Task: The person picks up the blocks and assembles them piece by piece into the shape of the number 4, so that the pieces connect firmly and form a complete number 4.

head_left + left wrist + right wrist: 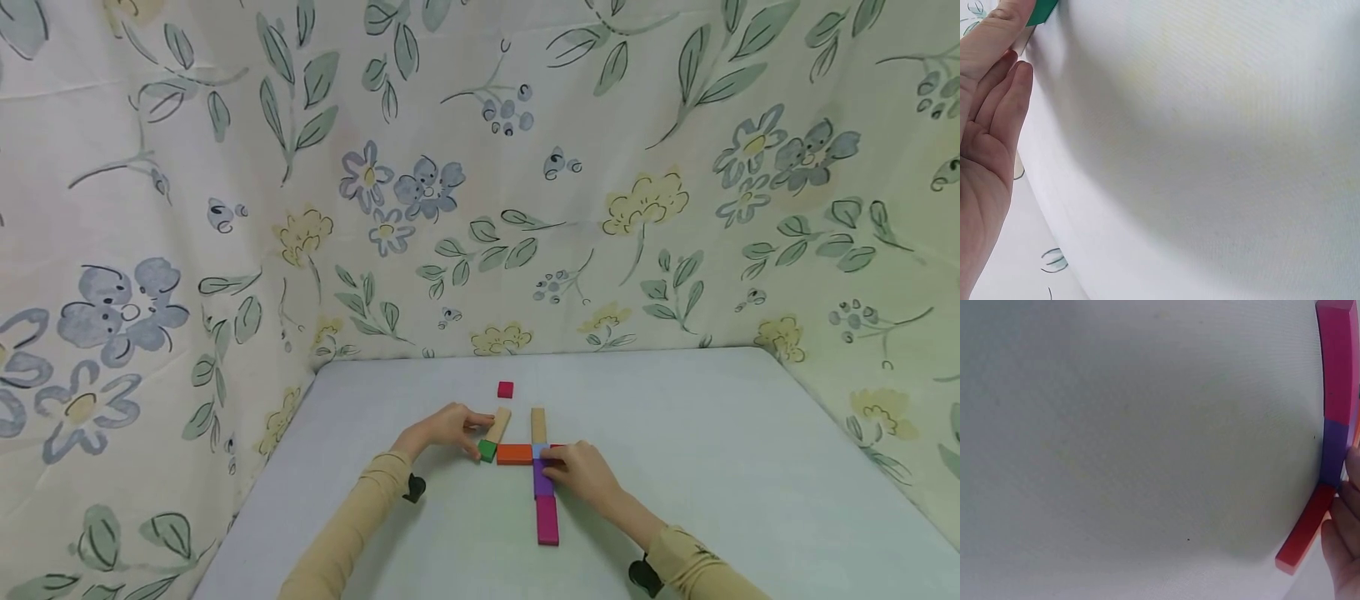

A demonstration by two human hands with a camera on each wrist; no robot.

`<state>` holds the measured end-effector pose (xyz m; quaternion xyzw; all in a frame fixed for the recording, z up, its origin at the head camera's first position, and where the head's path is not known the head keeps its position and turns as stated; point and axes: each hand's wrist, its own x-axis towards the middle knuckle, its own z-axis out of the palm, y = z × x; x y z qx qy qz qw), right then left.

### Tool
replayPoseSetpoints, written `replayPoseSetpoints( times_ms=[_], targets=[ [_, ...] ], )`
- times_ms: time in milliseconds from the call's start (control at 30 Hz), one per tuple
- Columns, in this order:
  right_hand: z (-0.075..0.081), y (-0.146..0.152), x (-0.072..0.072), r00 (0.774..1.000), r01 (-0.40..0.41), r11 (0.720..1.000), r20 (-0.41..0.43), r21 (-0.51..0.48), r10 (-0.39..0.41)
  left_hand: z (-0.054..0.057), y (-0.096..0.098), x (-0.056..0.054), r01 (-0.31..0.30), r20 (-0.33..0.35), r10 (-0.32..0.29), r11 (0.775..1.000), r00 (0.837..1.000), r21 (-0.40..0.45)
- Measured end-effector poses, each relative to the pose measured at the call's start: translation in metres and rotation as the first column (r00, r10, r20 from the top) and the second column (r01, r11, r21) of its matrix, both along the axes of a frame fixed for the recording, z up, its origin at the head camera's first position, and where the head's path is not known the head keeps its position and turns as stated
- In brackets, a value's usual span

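My left hand [452, 425] has its thumb at the green block [487, 451] and its index finger at the slanted natural-wood block [498, 425]. In the left wrist view, the thumb overlaps the green block [1042, 12]. The orange block [514, 454] joins the light blue block [537, 451]. My right hand [585, 472] rests its fingertips at the light blue and purple blocks [543, 480], covering most of a red block [1305, 530]. A magenta block [547, 521] continues the column below. Above the light blue piece stands another natural-wood block [538, 425].
A small red cube [506, 389] lies apart, beyond the slanted wood block. The white table [675, 400] reaches back to a floral cloth [480, 275] hanging behind and at both sides. Dark round pieces hang by both cuffs.
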<state>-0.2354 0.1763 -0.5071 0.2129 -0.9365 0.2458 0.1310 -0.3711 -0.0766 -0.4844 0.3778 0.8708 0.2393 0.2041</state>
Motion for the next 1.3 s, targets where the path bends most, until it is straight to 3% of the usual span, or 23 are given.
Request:
replayPoseSetpoints(
  times_ms=[300,500,633,933,1300],
  targets=[
    [0.002,-0.001,0.002,1.000,0.011,1.000,-0.006,0.016,-0.011,-0.001,-0.001,0.000,0.006,-0.017,-0.006,1.000,1.000,0.013],
    [0.000,0.000,0.003,1.000,0.018,1.000,0.005,0.015,-0.018,-0.001,-0.002,0.000,-0.071,0.066,0.065,0.993,0.996,0.090],
    [0.000,0.000,0.003,1.000,0.019,1.000,0.006,0.014,-0.019,0.003,-0.002,-0.002,-0.128,0.120,0.108,0.977,0.987,0.170],
    [0.001,0.001,0.003,1.000,0.014,1.000,0.005,0.005,-0.014,0.010,0.003,-0.019,-0.253,0.093,0.236,0.925,0.967,0.285],
    [0.000,0.000,0.001,1.000,0.023,1.000,0.010,0.018,-0.024,0.020,0.008,-0.033,-0.311,0.086,0.301,0.885,0.950,0.345]
  ],
)
